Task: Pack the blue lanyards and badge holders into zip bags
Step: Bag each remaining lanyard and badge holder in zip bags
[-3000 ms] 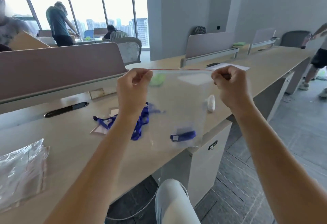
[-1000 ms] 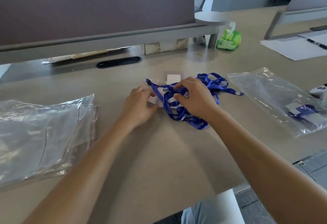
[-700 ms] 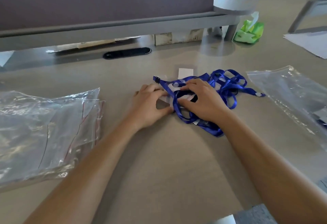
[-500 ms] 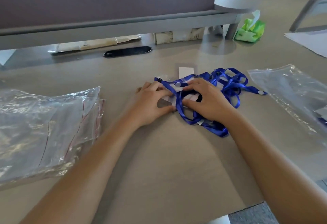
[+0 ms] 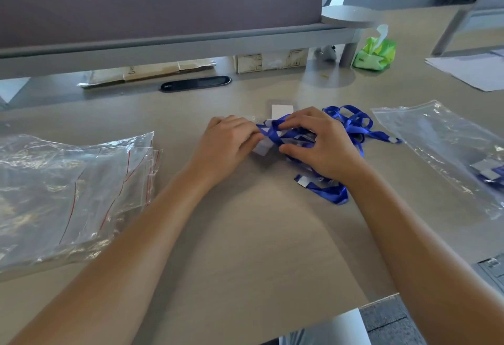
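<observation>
A tangle of blue lanyards [image 5: 351,126] with clear badge holders lies on the beige desk [image 5: 245,235] at the middle. My left hand [image 5: 226,142] pinches a white-carded badge holder [image 5: 261,148] at the pile's left edge. My right hand [image 5: 321,145] rests on the pile, its thumb and fingers curled round a blue strap. Another badge holder [image 5: 282,110] lies just behind the hands. A stack of clear zip bags [image 5: 68,189] with red seal lines lies to the left. A filled zip bag [image 5: 447,153] holding a lanyard lies to the right.
A grey desk divider [image 5: 163,3] runs along the back with a black cable slot [image 5: 195,83] below it. A green tissue pack [image 5: 375,51] stands at the back right beside white papers [image 5: 474,69]. The desk's front edge is near my knees.
The filled bag, held up three seconds ago, now lies at the right. Over the last second both hands have closed in on the lanyard pile, bunching the straps and lifting a badge holder slightly.
</observation>
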`<state>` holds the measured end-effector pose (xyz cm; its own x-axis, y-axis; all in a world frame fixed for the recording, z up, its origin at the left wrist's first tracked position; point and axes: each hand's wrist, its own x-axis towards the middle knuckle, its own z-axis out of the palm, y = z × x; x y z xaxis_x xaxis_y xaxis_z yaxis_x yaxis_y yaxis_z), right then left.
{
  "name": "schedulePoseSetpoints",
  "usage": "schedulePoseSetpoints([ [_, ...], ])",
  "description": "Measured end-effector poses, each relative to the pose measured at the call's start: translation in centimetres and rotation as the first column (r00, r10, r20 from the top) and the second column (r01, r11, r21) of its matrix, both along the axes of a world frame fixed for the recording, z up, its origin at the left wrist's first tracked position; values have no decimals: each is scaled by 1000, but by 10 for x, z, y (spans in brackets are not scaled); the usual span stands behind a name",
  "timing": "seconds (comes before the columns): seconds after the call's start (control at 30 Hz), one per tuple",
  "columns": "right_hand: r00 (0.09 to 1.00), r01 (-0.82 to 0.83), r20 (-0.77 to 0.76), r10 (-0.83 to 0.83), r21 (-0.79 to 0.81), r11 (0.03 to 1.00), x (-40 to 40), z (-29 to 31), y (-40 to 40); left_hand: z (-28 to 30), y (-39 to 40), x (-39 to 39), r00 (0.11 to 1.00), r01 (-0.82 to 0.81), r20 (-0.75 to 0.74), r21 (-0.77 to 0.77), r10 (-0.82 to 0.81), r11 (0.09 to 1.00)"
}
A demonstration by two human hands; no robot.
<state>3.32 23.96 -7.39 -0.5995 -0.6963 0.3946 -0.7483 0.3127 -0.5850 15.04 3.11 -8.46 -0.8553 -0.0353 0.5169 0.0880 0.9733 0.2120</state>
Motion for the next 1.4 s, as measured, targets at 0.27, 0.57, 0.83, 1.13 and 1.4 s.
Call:
schedulePoseSetpoints([
  [0.27, 1000, 2, -23, -3, -40, 999, -2, -1, 1, 5, -1, -1, 998, 55, -19, 82, -54, 995],
  [0.57, 994, 98, 39, -107, 181, 979, -2, -2, 1, 37, -19, 8, 982, -19, -169, 325, 78, 946],
  [0.83, 979, 167, 123, -162, -36, 985, 4, 0, -6, 53, -33, 14, 983, -81, -103, 503, 152, 860],
  [1.13, 977, 201, -49, -206, -90, 975, 50, 12, -33, 57, -21, 11, 990, -14, -105, 608, 98, 794],
  [1.4, 910, 278, 227, -347, 286, 917, 70, 16, -47, 63, -20, 9, 977, 31, -174, 689, 124, 724],
])
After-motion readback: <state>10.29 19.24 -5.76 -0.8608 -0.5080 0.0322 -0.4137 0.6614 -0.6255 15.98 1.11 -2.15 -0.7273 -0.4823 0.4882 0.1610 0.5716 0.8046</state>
